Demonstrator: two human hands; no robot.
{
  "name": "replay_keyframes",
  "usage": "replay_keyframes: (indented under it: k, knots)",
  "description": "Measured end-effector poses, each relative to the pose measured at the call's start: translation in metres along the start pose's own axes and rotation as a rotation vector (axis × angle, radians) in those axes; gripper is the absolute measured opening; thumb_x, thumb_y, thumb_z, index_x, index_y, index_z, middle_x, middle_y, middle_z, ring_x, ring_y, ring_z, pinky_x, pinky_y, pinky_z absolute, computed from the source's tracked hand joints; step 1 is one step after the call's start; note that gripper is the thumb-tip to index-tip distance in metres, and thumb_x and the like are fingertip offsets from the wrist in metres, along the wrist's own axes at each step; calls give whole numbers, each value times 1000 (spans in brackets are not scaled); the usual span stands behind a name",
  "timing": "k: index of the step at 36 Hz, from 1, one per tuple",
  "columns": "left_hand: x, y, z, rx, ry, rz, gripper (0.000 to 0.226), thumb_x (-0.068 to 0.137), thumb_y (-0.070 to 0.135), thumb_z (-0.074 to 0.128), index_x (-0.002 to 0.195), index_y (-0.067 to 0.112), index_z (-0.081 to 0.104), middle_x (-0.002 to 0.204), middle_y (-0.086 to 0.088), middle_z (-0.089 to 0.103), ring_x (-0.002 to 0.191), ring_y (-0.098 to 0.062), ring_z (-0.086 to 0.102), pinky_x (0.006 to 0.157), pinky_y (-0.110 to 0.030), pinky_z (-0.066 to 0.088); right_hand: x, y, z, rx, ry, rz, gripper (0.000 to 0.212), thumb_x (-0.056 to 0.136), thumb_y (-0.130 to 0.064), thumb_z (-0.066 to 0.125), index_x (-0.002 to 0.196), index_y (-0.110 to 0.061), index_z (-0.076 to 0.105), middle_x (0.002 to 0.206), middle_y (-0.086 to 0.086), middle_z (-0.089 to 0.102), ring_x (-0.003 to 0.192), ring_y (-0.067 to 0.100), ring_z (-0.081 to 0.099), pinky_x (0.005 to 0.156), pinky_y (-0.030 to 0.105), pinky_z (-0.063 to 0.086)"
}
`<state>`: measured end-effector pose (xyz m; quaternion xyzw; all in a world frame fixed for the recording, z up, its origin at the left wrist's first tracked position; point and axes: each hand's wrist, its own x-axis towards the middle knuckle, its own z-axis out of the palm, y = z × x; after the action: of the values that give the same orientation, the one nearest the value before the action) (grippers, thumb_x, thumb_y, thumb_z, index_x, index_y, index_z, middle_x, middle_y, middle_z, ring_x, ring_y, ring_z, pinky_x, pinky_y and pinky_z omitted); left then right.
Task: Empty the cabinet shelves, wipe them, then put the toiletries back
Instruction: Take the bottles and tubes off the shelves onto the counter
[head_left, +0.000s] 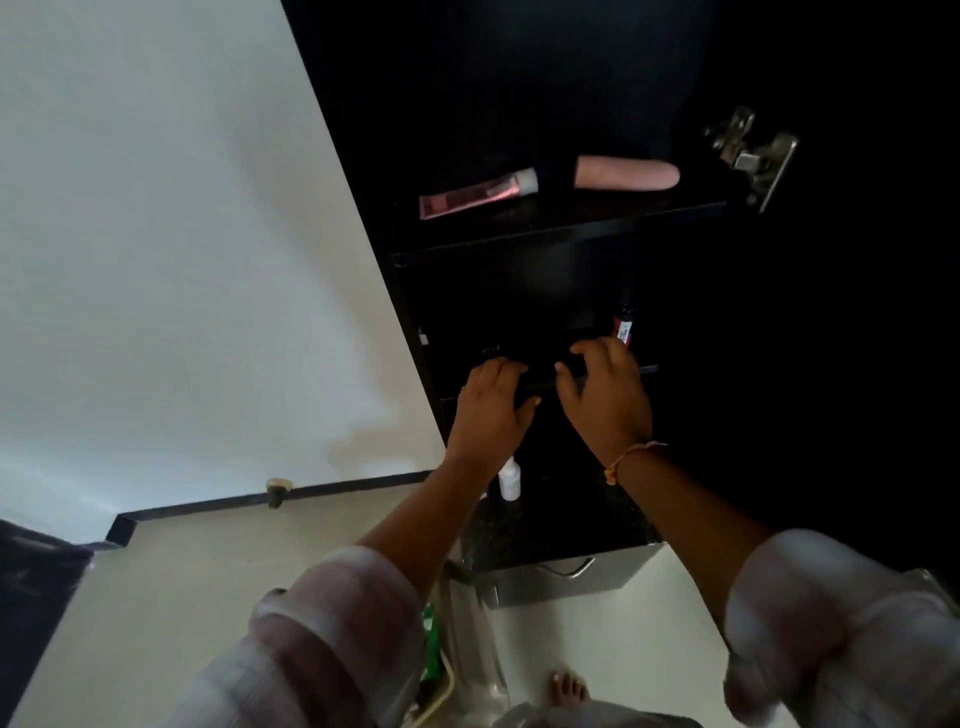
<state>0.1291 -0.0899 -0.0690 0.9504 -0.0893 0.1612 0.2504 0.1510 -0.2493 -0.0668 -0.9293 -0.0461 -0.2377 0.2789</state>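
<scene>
The dark cabinet stands open with two shelves in sight. On the upper shelf lie a pink tube with a white cap and a pale pink rounded item. A dark bottle with a red label stands at the back right of the lower shelf. At that shelf's front edge, my left hand and my right hand both curl round a black oblong thing. Its outline is hard to tell from the dark shelf.
A small white bottle stands on the speckled dark counter under my wrists. Below it is a steel drawer with a handle. A metal hinge sits at the upper right. A green packet and a bare foot show near the floor.
</scene>
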Motion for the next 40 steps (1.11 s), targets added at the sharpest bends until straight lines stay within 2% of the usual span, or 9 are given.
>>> replay_keyframes:
  k: [6, 11, 16, 20, 24, 29, 32, 36, 40]
  knots:
    - [20, 17, -4, 11, -19, 10, 43, 87, 32, 66, 126, 15, 56, 127, -4, 53, 117, -23, 49, 98, -32, 42, 33, 19, -15, -152, 15, 113, 49, 83, -30, 68, 124, -7, 55, 131, 20, 47, 116, 42, 47, 90, 45, 48]
    - [29, 24, -3, -9, -51, -76, 45, 86, 33, 67, 127, 17, 56, 131, -4, 49, 121, -23, 45, 100, -32, 42, 55, 34, -13, -199, -165, 164, 68, 85, -28, 69, 143, -10, 38, 148, 16, 32, 127, 42, 37, 96, 47, 46]
    - [32, 25, 1, -7, -89, -160, 46, 87, 34, 67, 128, 18, 54, 134, -4, 47, 125, -25, 42, 100, -35, 41, 74, 44, -3, -195, -320, 164, 65, 92, -27, 62, 149, -16, 33, 155, 13, 26, 130, 43, 39, 99, 46, 46]
    - [29, 22, 5, -6, -123, -196, 48, 86, 34, 67, 129, 19, 53, 135, -3, 45, 126, -26, 41, 101, -36, 41, 78, 45, 3, -273, -348, 158, 57, 94, -23, 59, 147, -15, 37, 152, 15, 27, 120, 44, 47, 92, 45, 49]
    - [23, 17, 9, -12, -134, -225, 49, 87, 34, 67, 131, 18, 52, 137, -5, 44, 128, -27, 40, 102, -36, 39, 78, 48, 7, -301, -267, 173, 39, 93, -8, 53, 131, -16, 53, 141, 14, 35, 103, 44, 53, 79, 43, 53]
    - [15, 12, 12, -13, -152, -246, 51, 87, 34, 67, 133, 18, 51, 138, -6, 44, 128, -28, 39, 102, -39, 39, 75, 49, 9, -234, -234, 174, 30, 91, -8, 55, 121, -12, 59, 126, 22, 46, 104, 46, 55, 84, 44, 53]
    - [8, 9, 14, -17, -144, -252, 51, 87, 34, 67, 132, 17, 51, 136, -5, 46, 127, -28, 40, 101, -38, 40, 66, 43, 6, -159, -200, 167, 28, 91, -15, 61, 118, -12, 57, 121, 22, 50, 103, 45, 57, 83, 44, 52]
    - [-3, 3, 15, -36, -132, -255, 48, 88, 31, 67, 132, 16, 52, 135, -7, 48, 126, -28, 41, 100, -39, 40, 42, 28, 1, -18, -137, 61, 32, 87, -25, 65, 116, -13, 59, 120, 18, 52, 102, 41, 58, 82, 42, 51]
    - [-22, -6, 17, -111, -71, -305, 39, 88, 21, 66, 125, 14, 56, 127, -7, 54, 121, -27, 48, 100, -39, 44, 6, 12, -3, 77, -209, 83, 37, 85, -43, 64, 113, -19, 59, 118, 9, 57, 96, 34, 61, 71, 36, 50]
